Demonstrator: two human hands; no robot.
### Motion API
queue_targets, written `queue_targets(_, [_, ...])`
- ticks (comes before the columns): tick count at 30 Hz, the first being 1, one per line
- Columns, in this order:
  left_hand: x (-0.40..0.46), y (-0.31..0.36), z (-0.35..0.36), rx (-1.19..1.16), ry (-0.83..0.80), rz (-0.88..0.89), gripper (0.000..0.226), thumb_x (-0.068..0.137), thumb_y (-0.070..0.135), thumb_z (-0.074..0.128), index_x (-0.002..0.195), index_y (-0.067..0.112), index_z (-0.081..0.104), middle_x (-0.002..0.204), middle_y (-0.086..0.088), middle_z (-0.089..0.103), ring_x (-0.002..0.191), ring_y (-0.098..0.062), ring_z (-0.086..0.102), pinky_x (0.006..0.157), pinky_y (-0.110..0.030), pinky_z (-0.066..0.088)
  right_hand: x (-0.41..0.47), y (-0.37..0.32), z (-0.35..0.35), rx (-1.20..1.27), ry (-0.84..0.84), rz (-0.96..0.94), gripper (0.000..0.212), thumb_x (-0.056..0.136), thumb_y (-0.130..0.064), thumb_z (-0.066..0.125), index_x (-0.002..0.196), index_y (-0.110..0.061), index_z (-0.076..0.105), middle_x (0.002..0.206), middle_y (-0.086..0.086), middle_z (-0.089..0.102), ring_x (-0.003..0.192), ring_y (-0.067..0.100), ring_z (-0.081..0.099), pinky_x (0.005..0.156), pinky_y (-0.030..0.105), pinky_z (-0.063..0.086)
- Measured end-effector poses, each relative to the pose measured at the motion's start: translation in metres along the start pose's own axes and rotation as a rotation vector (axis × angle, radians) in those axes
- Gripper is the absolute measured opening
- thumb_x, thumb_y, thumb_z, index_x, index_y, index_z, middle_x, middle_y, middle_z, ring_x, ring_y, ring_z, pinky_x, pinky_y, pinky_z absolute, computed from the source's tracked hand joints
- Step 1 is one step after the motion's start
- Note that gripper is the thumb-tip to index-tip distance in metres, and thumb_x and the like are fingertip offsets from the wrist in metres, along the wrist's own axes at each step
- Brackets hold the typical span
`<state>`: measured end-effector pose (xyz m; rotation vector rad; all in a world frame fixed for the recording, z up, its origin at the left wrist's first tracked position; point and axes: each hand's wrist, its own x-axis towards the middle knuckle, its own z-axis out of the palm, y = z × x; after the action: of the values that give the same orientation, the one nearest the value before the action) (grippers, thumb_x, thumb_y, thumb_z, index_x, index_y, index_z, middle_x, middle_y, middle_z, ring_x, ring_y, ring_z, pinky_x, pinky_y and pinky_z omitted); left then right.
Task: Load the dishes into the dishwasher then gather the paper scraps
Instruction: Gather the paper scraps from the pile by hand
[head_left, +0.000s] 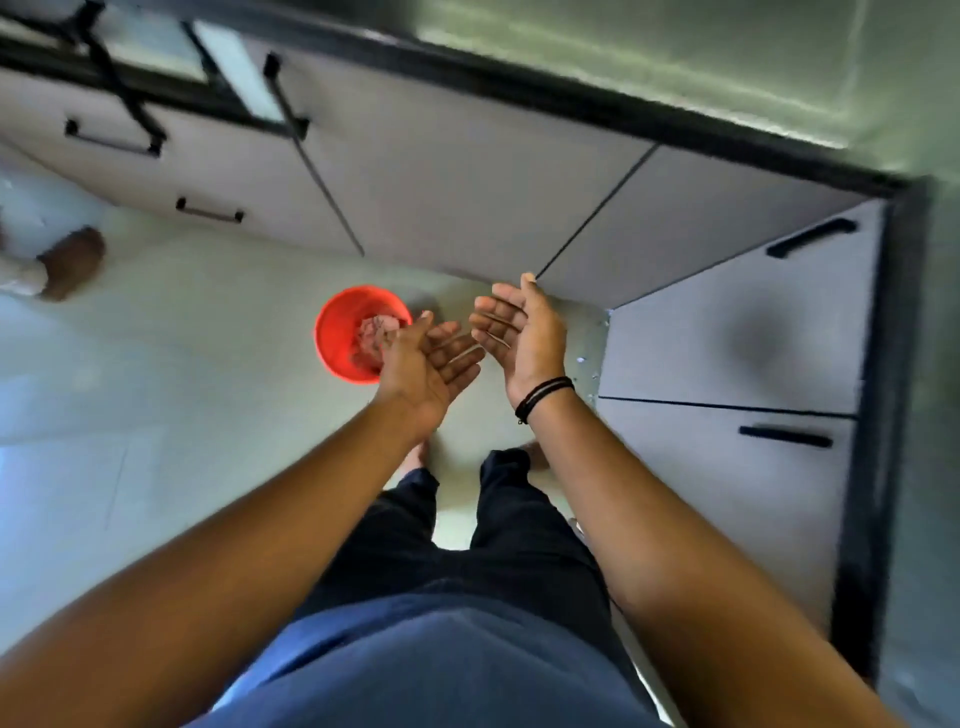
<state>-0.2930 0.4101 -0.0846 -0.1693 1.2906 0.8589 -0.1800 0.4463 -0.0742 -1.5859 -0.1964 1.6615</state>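
A red bucket (340, 338) stands on the pale floor in front of the grey cabinets, with crumpled paper scraps (375, 332) inside it. My left hand (426, 364) hovers over the bucket's right rim, palm up, fingers straight, holding nothing. My right hand (519, 338) is just to its right, palm turned inward, fingers straight and empty, with a black band on the wrist. The two hands are close together but apart. No dishes or dishwasher show in this view.
Grey cabinet doors (467, 197) with black handles run along the back and down the right side (727, 338) under a dark countertop edge. Another person's foot (72, 262) is on the floor at far left. My legs and feet are below the hands.
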Motion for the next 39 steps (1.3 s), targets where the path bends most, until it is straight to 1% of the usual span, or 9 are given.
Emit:
queue_targets(4, [-0.049, -0.020, 0.097, 0.149, -0.187, -0.027, 0.034, 0.103, 0.039, 0.049, 0.090, 0.012, 0.064, 0.088, -0.010, 0.072, 0.088, -0.026, 0.070, 0.097, -0.043, 0.053, -0.053, -0.086, -0.048, 0.144, 0.076, -0.186, 0.046, 0.103, -0.039, 0.048, 0.111, 0.003, 0.066, 0.092, 0.019, 0.071, 0.079, 0.028, 0.067, 0.069, 0.034, 0.055])
queue_targets(7, [-0.073, -0.033, 0.168, 0.289, -0.299, -0.011, 0.034, 0.105, 0.035, 0.046, 0.082, 0.016, 0.061, 0.079, -0.006, 0.067, 0.081, -0.022, 0.065, 0.085, -0.038, 0.056, -0.081, -0.131, -0.087, 0.202, 0.148, -0.317, 0.043, 0.104, -0.036, 0.048, 0.105, 0.002, 0.068, 0.090, 0.020, 0.071, 0.079, 0.028, 0.067, 0.073, 0.039, 0.057])
queue_targets(12, [-0.102, -0.074, 0.266, 0.452, -0.466, 0.005, 0.032, 0.108, 0.031, 0.039, 0.094, 0.017, 0.065, 0.072, -0.001, 0.065, 0.073, -0.015, 0.062, 0.069, -0.031, 0.056, -0.100, -0.180, -0.159, 0.298, 0.313, -0.459, 0.039, 0.102, -0.032, 0.053, 0.098, 0.002, 0.071, 0.089, 0.020, 0.074, 0.079, 0.027, 0.068, 0.075, 0.037, 0.057])
queue_targets(20, [-0.121, -0.138, 0.356, 0.783, -0.608, 0.060, 0.031, 0.105, 0.027, 0.050, 0.114, 0.003, 0.067, 0.105, -0.019, 0.071, 0.097, -0.029, 0.068, 0.094, -0.041, 0.058, -0.125, -0.228, -0.272, 0.464, 0.477, -0.591, 0.026, 0.098, -0.025, 0.058, 0.090, -0.004, 0.072, 0.083, 0.014, 0.071, 0.073, 0.026, 0.065, 0.070, 0.038, 0.056])
queue_targets(25, [-0.110, -0.165, 0.389, 1.120, -0.640, 0.391, 0.020, 0.096, 0.011, 0.064, 0.115, 0.009, 0.069, 0.104, -0.016, 0.074, 0.089, -0.021, 0.070, 0.087, -0.038, 0.059, -0.136, -0.232, -0.319, 0.508, 0.605, -0.590, 0.015, 0.092, -0.015, 0.061, 0.087, -0.007, 0.072, 0.078, 0.008, 0.069, 0.069, 0.021, 0.062, 0.065, 0.032, 0.051])
queue_targets(28, [-0.092, -0.169, 0.409, 1.349, -0.640, 0.753, 0.029, 0.086, 0.012, 0.073, 0.113, 0.022, 0.068, 0.106, 0.000, 0.069, 0.095, -0.016, 0.067, 0.090, -0.044, 0.058, -0.139, -0.233, -0.334, 0.523, 0.673, -0.577, 0.014, 0.094, -0.014, 0.061, 0.085, -0.009, 0.070, 0.075, 0.006, 0.069, 0.068, 0.019, 0.061, 0.062, 0.029, 0.050])
queue_targets(30, [-0.080, -0.169, 0.427, 1.493, -0.668, 0.942, 0.042, 0.082, 0.010, 0.074, 0.121, 0.023, 0.066, 0.118, 0.000, 0.064, 0.091, -0.015, 0.066, 0.091, -0.038, 0.056, -0.140, -0.235, -0.342, 0.500, 0.704, -0.578, 0.016, 0.095, -0.013, 0.060, 0.084, -0.010, 0.070, 0.076, 0.006, 0.068, 0.068, 0.020, 0.060, 0.061, 0.029, 0.049])
queue_targets(35, [-0.051, -0.166, 0.474, 1.729, -0.808, 1.072, 0.062, 0.081, 0.016, 0.080, 0.139, 0.018, 0.058, 0.127, -0.007, 0.054, 0.094, -0.020, 0.063, 0.092, -0.037, 0.054, -0.139, -0.241, -0.356, 0.424, 0.768, -0.570, 0.016, 0.097, -0.014, 0.059, 0.087, -0.011, 0.071, 0.080, 0.008, 0.069, 0.067, 0.018, 0.061, 0.062, 0.028, 0.050])
queue_targets(39, [-0.036, -0.171, 0.499, 1.834, -0.927, 1.112, 0.042, 0.078, 0.023, 0.083, 0.118, 0.022, 0.071, 0.104, -0.001, 0.061, 0.095, -0.019, 0.062, 0.085, -0.033, 0.050, -0.131, -0.250, -0.362, 0.398, 0.818, -0.540, 0.015, 0.097, -0.015, 0.061, 0.092, -0.006, 0.071, 0.082, 0.009, 0.069, 0.063, 0.015, 0.060, 0.059, 0.025, 0.049])
